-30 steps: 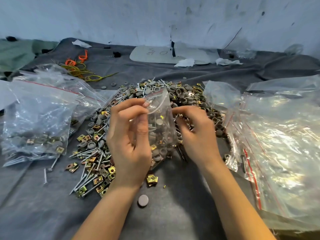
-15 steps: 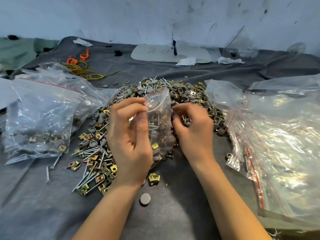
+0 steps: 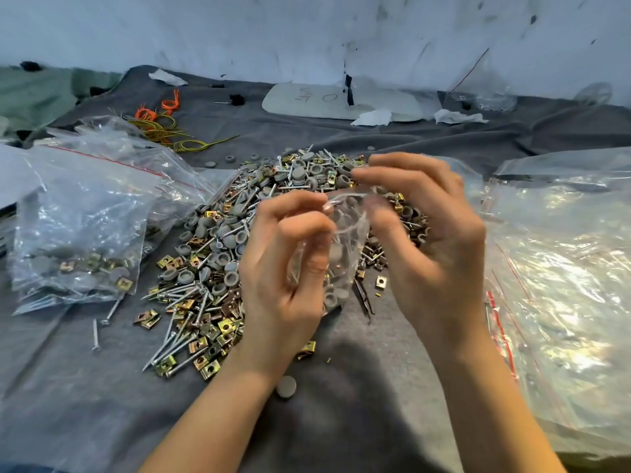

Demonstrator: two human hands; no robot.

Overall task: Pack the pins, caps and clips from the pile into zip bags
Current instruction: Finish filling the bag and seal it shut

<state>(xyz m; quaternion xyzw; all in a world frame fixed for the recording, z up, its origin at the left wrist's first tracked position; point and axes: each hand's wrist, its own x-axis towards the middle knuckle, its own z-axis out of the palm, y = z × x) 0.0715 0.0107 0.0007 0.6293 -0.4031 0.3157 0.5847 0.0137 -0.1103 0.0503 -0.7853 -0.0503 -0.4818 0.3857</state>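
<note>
So the left hand (image 3: pixel 283 268) pinches one side of the mouth of a small clear plastic zip bag (image 3: pixel 345 247) (grey caps and pins inside). The right hand (image 3: pixel 426 240) grips the other side, a bit blurry. The bag hangs just above the heap of silver pins, grey round caps and brass clips (image 3: pixel 232 233) on the grey cloth (image 3: pixel 85 387).

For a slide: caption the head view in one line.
Left hand and right hand pinch a zip bag by the pile of pins, caps and clips.

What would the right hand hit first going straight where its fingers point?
The small zip bag: the right hand seems to pinch its mouth; just beyond lies the left hand. Depth unclear.
</note>
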